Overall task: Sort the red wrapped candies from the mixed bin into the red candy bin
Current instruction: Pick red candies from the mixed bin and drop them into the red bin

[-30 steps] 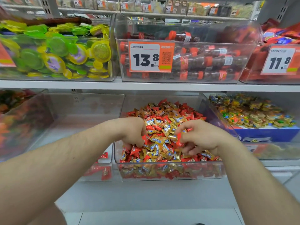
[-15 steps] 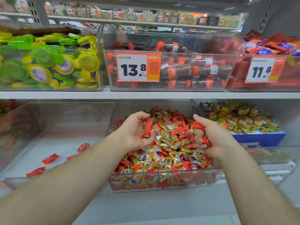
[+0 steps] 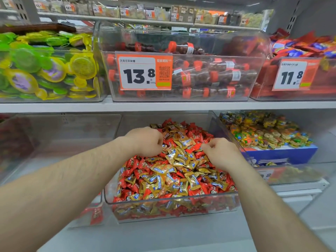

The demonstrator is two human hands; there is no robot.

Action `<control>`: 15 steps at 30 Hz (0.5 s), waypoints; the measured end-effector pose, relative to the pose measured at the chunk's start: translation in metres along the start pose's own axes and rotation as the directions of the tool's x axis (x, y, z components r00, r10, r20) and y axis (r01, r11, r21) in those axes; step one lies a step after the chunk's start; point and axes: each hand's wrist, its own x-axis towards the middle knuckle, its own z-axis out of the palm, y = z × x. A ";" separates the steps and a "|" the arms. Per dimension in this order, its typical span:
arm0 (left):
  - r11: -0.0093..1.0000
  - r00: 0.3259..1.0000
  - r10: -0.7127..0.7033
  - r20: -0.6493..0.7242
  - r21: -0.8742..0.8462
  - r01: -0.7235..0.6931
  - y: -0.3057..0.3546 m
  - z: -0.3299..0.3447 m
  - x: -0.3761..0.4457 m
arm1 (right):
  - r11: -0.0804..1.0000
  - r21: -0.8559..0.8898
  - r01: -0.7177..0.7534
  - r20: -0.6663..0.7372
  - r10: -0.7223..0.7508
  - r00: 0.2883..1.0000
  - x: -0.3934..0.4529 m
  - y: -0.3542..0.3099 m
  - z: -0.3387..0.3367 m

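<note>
Currently both hands sit over the back of the heap in the mixed bin (image 3: 171, 208): left hand (image 3: 145, 140) curled into a loose fist, right hand (image 3: 220, 153) curled with fingertips pinched together at the pile; can't tell if either actually holds a wrapper. Red candies (image 3: 201, 191) are interleaved with gold candies (image 3: 180, 155) throughout the mixed bin. Red candy bin (image 3: 60, 142) is just left of the mixed bin, its floor mostly hidden behind the left forearm. Risks: a pinch drags a gold wrapper along with a red one, since they overlap; slick wrappers slip out mid-transfer; heap is piled above the mixed bin's front wall, so raking could spill pieces over it. Readable text above the mixed bin: price tag (image 3: 144, 71) "13.8" with QR code, small print not legible; second tag (image 3: 292, 75), up and right, "11.8".
</note>
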 end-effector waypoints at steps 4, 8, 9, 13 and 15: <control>0.998 0.999 0.031 0.037 0.051 -0.033 -0.005 0.016 0.009 | 0.981 -0.186 -0.060 0.005 0.062 0.998 0.007 -0.011 0.012; 0.996 0.995 0.074 0.065 0.041 -0.077 -0.001 0.020 0.012 | 0.966 -0.257 -0.022 0.000 0.022 1.000 0.008 -0.018 0.017; 0.996 0.994 0.080 0.073 0.045 -0.083 0.000 0.020 0.013 | 0.964 -0.264 -0.017 0.005 0.019 1.000 0.008 -0.019 0.017; 0.997 0.997 0.064 0.046 -0.050 -0.061 -0.002 0.009 0.010 | 0.999 0.024 -0.028 0.000 0.028 1.000 0.008 -0.017 0.004; 0.937 1.000 -0.010 -0.016 -0.349 0.004 -0.004 -0.003 0.002 | 0.875 0.481 -0.051 0.018 0.048 0.999 0.005 -0.016 -0.008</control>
